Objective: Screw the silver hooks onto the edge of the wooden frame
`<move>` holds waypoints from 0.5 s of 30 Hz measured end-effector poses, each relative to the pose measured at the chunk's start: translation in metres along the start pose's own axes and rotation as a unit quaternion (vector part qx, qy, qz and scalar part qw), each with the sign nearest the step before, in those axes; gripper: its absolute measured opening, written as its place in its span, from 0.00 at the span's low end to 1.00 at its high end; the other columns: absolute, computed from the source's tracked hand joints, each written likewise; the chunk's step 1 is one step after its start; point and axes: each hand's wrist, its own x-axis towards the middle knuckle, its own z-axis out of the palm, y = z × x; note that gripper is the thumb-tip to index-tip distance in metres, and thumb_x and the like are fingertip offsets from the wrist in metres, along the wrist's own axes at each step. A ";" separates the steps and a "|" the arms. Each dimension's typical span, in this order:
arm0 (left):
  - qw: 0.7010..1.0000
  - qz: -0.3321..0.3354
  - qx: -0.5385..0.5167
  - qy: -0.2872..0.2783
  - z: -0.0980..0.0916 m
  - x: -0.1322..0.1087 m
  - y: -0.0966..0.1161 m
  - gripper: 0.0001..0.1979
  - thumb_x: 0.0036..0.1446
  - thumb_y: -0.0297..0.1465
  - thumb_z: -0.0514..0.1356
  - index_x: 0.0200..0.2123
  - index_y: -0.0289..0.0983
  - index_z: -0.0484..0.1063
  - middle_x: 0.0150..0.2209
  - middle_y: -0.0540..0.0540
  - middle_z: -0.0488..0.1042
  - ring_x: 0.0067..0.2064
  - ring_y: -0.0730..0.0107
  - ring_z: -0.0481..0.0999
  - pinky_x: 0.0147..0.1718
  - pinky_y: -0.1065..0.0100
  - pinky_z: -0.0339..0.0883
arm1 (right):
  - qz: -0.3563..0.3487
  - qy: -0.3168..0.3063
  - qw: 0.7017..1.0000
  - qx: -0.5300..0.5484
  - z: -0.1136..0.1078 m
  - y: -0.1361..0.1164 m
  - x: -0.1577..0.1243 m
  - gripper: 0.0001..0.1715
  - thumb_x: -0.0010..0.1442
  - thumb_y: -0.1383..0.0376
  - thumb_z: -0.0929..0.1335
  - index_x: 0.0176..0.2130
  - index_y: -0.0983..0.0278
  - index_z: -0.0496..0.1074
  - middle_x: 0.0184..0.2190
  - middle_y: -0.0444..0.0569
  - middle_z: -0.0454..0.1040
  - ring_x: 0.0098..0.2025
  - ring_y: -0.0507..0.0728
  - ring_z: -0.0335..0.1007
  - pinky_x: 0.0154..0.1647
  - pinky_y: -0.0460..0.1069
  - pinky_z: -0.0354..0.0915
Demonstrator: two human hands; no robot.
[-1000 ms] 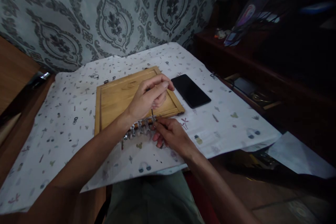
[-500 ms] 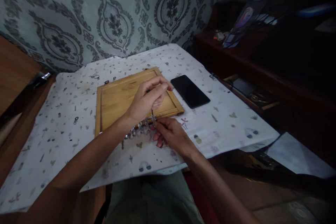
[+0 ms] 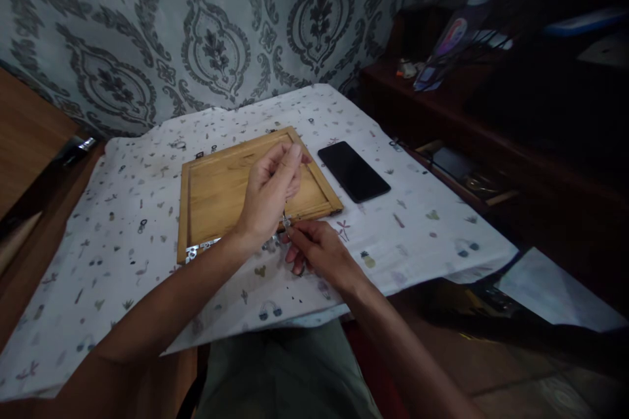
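A wooden framed board (image 3: 226,183) lies on the patterned cloth, with a row of shiny metal pieces (image 3: 196,249) along its near edge. Over the board's right part, my left hand (image 3: 272,186) is closed in a pinch; a thin dark tool points down from beneath it to the near edge, its upper part hidden by the fingers. Just below, my right hand (image 3: 317,249) pinches a small shiny metal piece (image 3: 286,222) at that edge, against the tool's tip. My left wrist partly covers the row of metal pieces.
A black phone (image 3: 354,171) lies right of the board on the cloth-covered table (image 3: 393,236). Farther right stands a dark red shelf (image 3: 442,101) bearing a bottle (image 3: 455,39). Below it is an open drawer (image 3: 459,173). Patterned wallpaper rises behind the table.
My left hand has turned and shifted slightly left, its fingers more tightly closed. More of the metal row at the board's near left edge shows. My right hand has barely moved.
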 end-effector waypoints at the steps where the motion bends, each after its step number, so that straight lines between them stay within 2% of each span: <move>1: 1.000 0.002 0.001 -0.006 0.000 0.000 0.000 0.22 0.61 0.51 0.63 0.29 0.38 0.70 0.18 0.58 0.51 0.19 0.79 0.49 0.19 0.71 0.45 | -0.002 0.000 1.000 0.001 0.000 0.000 0.000 0.13 0.64 0.65 0.65 0.28 0.64 0.71 0.16 0.41 0.73 0.14 0.48 0.66 0.14 0.42 0.54; 7: 0.999 0.001 0.010 -0.031 0.001 0.005 0.000 0.25 0.61 0.54 0.60 0.27 0.38 0.68 0.17 0.58 0.50 0.18 0.79 0.47 0.18 0.71 0.43 | -0.001 -0.003 1.000 0.004 0.000 0.000 0.000 0.13 0.64 0.66 0.64 0.28 0.64 0.71 0.17 0.42 0.73 0.14 0.48 0.67 0.13 0.41 0.53; 15: 0.998 -0.022 -0.007 -0.065 -0.003 0.009 -0.002 0.21 0.61 0.50 0.62 0.29 0.38 0.69 0.16 0.60 0.50 0.17 0.80 0.46 0.17 0.72 0.42 | 0.001 -0.003 1.000 -0.001 0.000 -0.002 0.000 0.15 0.65 0.66 0.64 0.28 0.64 0.71 0.16 0.42 0.73 0.13 0.48 0.66 0.13 0.41 0.53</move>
